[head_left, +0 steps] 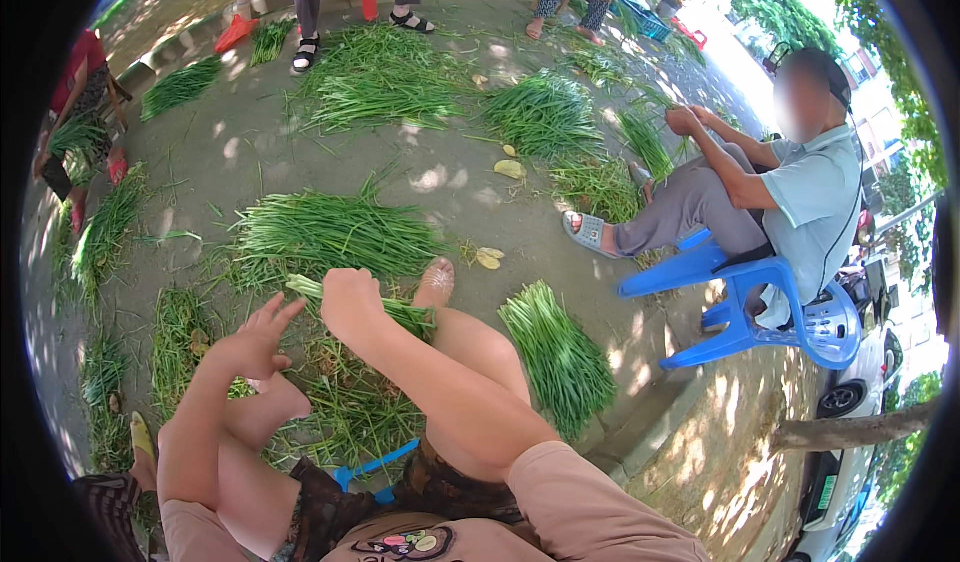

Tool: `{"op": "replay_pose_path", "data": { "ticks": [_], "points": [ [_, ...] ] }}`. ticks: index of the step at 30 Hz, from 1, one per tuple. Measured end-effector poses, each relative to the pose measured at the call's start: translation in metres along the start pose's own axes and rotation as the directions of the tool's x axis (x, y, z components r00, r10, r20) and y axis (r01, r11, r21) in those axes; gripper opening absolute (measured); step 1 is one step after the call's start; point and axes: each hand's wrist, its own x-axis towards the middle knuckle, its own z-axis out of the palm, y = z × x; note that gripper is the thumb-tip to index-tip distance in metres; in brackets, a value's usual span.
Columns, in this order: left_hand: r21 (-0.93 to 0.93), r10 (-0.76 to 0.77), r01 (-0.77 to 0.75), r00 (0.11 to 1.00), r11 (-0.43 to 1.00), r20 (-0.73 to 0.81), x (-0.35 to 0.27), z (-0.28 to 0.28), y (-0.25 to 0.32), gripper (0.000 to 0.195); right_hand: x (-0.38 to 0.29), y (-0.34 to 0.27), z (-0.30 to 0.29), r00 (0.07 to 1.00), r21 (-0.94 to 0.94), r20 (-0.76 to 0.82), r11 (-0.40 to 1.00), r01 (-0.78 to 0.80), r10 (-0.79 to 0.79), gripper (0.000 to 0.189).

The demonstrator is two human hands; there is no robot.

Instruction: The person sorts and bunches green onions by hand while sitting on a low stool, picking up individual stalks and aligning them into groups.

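My right hand (352, 301) is closed around a small bunch of chives (409, 316). The pale stem ends stick out to the left of the fist, and the green leaves trail right over my knee. My left hand (259, 343) holds nothing; its fingers are spread close to those pale ends. Just beyond both hands lies a large heap of chives (337, 233) on the pavement. Between my legs, loose green and brownish trimmings (360, 404) cover the ground. A neat pile of chives (559, 359) lies to the right of my right knee, stems pointing away from me.
A person (802, 164) sits on a blue plastic chair (750, 292) at right, holding chives. Other seated people line the far side and left edge. More chive piles (544, 116) lie ahead. A tree trunk (855, 431) and parked cars (855, 389) are at far right.
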Motion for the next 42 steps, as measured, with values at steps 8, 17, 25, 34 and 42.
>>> {"op": "replay_pose_path", "data": {
  "ticks": [8, 17, 25, 34, 42],
  "points": [
    [0.225, -0.093, 0.065, 0.989, 0.972, 0.118, 0.022, 0.038, -0.003, 0.089, 0.008, 0.015, -0.003, 0.993, -0.121, -0.110, 0.992, -0.046, 0.033, 0.018],
    [0.001, -0.105, 0.106, 0.985, 0.994, 0.140, 0.038, 0.060, -0.076, 0.086, 0.012, 0.021, -0.053, 0.962, 0.524, 0.241, 0.816, -0.242, 0.131, 0.025],
    [-0.059, -0.291, 0.295, 0.954, 0.954, 0.070, 0.016, -0.074, -0.118, 0.068, 0.005, -0.001, -0.057, 0.919, 0.912, 0.381, 0.205, -0.355, -0.105, 0.023],
    [-0.843, -0.310, 0.185, 0.950, 0.504, 0.023, 0.126, -0.098, -0.199, 0.055, 0.005, 0.000, -0.050, 0.928, 0.932, 0.362, -0.006, -0.364, -0.087, 0.020],
    [-0.849, -0.518, -0.163, 0.843, -0.502, 0.145, 0.245, 0.102, -0.236, 0.040, 0.009, 0.003, -0.037, 0.962, 0.947, 0.269, -0.198, -0.253, 0.053, 0.027]
  ]
}}
